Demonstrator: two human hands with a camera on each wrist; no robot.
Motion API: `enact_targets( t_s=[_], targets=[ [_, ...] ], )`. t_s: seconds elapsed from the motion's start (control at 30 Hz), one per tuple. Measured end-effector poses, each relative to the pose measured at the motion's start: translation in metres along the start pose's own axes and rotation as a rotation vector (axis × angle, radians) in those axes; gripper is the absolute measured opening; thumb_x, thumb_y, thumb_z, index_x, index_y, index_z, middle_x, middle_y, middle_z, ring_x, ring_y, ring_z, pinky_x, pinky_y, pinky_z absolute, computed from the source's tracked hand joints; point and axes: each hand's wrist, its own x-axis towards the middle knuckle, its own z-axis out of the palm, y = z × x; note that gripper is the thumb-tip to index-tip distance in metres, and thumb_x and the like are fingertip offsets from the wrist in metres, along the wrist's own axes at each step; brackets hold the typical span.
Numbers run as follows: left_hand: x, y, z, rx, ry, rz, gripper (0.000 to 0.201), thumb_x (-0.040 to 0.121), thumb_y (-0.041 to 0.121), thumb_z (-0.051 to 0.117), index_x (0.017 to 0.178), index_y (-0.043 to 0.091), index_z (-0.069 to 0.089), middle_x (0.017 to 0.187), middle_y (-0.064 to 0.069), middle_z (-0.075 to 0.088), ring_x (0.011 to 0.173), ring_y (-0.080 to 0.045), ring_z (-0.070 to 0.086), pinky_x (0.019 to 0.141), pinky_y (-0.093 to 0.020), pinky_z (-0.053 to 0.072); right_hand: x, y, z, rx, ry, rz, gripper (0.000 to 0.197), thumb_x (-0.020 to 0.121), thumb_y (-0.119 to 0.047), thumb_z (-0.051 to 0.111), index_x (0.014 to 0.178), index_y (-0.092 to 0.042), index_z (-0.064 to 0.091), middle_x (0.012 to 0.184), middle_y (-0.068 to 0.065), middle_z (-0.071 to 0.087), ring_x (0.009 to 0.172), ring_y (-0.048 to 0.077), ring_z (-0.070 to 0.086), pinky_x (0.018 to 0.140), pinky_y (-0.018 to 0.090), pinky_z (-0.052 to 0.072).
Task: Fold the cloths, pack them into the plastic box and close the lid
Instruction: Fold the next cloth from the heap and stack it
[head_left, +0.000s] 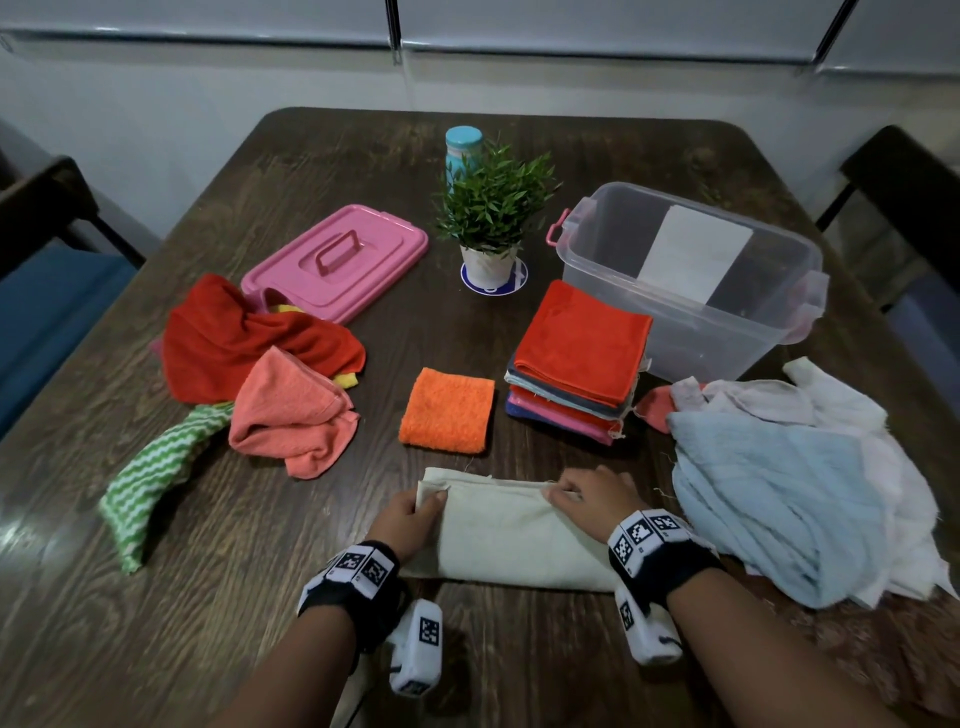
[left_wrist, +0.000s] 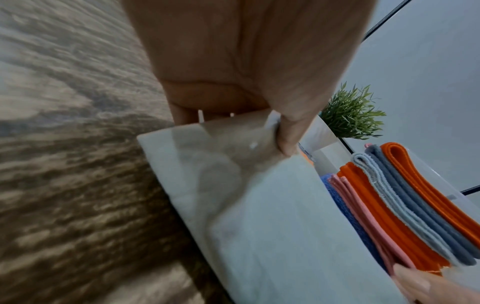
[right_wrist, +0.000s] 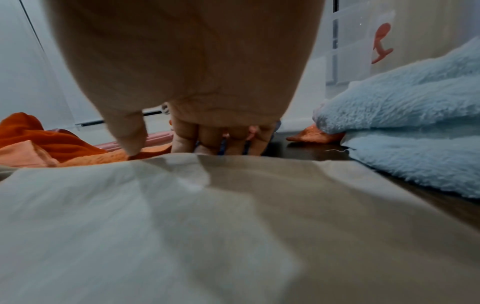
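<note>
Here, cream cloth (head_left: 511, 530): lies folded on the table's (head_left: 156, 623) near edge, between both hands.
Left hand (head_left: 408, 522): thumb and fingers curled, pinching the cloth's far left corner.
Right hand (head_left: 592, 499): fingers curled onto the far right corner, gripping it.
Folded stack (head_left: 579, 358): beyond the cloth, just before the plastic box (head_left: 691, 280).
Box: open, a white sheet inside.
Pink lid (head_left: 335, 260): far left, apart from the box.
Loose cloths (head_left: 789, 483): heaped right.
</note>
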Motion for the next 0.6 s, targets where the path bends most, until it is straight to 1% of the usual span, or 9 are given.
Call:
enact_targets(
  t_s=[0.07,0.13,0.2,0.27,0.33,0.4,0.47,0.53,0.6],
  targets=[
    [0.005,0.003,0.000,0.064,0.012,-0.041,0.026,0.096,0.034,0.053,0.097,0.013,0.068,0.092,-0.006,0.068,0.090,-0.022,0.062,0.074,-0.028,0.042,-0.001,0.004,-0.002,-0.050,-0.035,0.036,0.022,0.091,-0.049,0.045,0.086,-0.029,0.051,0.099,-0.006,0.061,0.110,0.021,0.048,0.094,0.038,0.028],
    [0.006,0.008,0.000,0.102,0.019,-0.083,0.032,0.097,0.037,0.051,0.102,0.009,0.067,0.093,-0.007,0.065,0.088,-0.021,0.059,0.073,-0.026,0.038,-0.002,0.009,-0.003,-0.124,-0.079,0.064,0.020,0.089,-0.047,0.047,0.094,-0.028,0.054,0.102,-0.004,0.060,0.113,0.023,0.047,0.095,0.038,0.029],
    [0.007,0.011,0.001,0.117,0.024,-0.104,0.036,0.098,0.038,0.048,0.105,0.008,0.066,0.097,-0.008,0.065,0.088,-0.021,0.058,0.074,-0.026,0.037,-0.002,0.016,-0.002,-0.148,-0.088,0.088,0.027,0.090,-0.042,0.045,0.107,-0.025,0.059,0.115,-0.001,0.061,0.118,0.024,0.046,0.097,0.038,0.029],
    [0.006,0.014,0.001,0.129,0.030,-0.134,0.037,0.098,0.039,0.046,0.107,0.008,0.065,0.097,-0.008,0.063,0.089,-0.021,0.056,0.075,-0.026,0.036,0.000,0.022,0.000,-0.123,-0.079,0.120,0.032,0.094,-0.038,0.042,0.117,-0.022,0.058,0.125,0.002,0.059,0.123,0.026,0.044,0.100,0.038,0.031],
    [0.008,0.014,0.002,0.120,0.047,-0.163,0.041,0.098,0.040,0.046,0.108,0.005,0.065,0.097,-0.010,0.063,0.090,-0.023,0.057,0.075,-0.027,0.035,0.001,0.026,0.002,-0.093,-0.073,0.154,0.037,0.098,-0.040,0.040,0.125,-0.020,0.055,0.132,0.004,0.056,0.127,0.027,0.042,0.101,0.037,0.033],
    [0.010,0.014,0.002,0.115,0.064,-0.181,0.044,0.098,0.041,0.047,0.109,0.003,0.066,0.101,-0.013,0.065,0.091,-0.024,0.057,0.075,-0.027,0.035,0.002,0.028,0.005,-0.083,-0.048,0.190,0.040,0.098,-0.045,0.039,0.124,-0.018,0.055,0.131,0.008,0.056,0.125,0.029,0.045,0.098,0.036,0.035],
    [0.012,0.015,0.002,0.115,0.076,-0.195,0.044,0.097,0.041,0.048,0.108,0.002,0.066,0.104,-0.015,0.066,0.089,-0.025,0.057,0.075,-0.028,0.036,0.002,0.029,0.005,-0.094,-0.021,0.210,0.040,0.098,-0.046,0.039,0.121,-0.017,0.055,0.126,0.010,0.058,0.122,0.029,0.048,0.097,0.036,0.036],
    [0.013,0.015,0.002,0.104,0.088,-0.200,0.045,0.096,0.042,0.049,0.108,0.002,0.067,0.104,-0.017,0.068,0.092,-0.028,0.060,0.075,-0.028,0.038,0.001,0.029,0.006,-0.106,0.038,0.224,0.035,0.098,-0.043,0.040,0.117,-0.016,0.054,0.120,0.010,0.060,0.117,0.030,0.052,0.096,0.036,0.036],
    [0.013,0.015,0.002,0.103,0.103,-0.210,0.045,0.095,0.043,0.050,0.107,0.003,0.068,0.104,-0.016,0.068,0.095,-0.030,0.062,0.076,-0.029,0.040,0.000,0.031,0.008,-0.119,0.135,0.227,0.028,0.096,-0.038,0.045,0.113,-0.018,0.053,0.114,0.008,0.062,0.112,0.029,0.054,0.094,0.036,0.036]
  ],
)
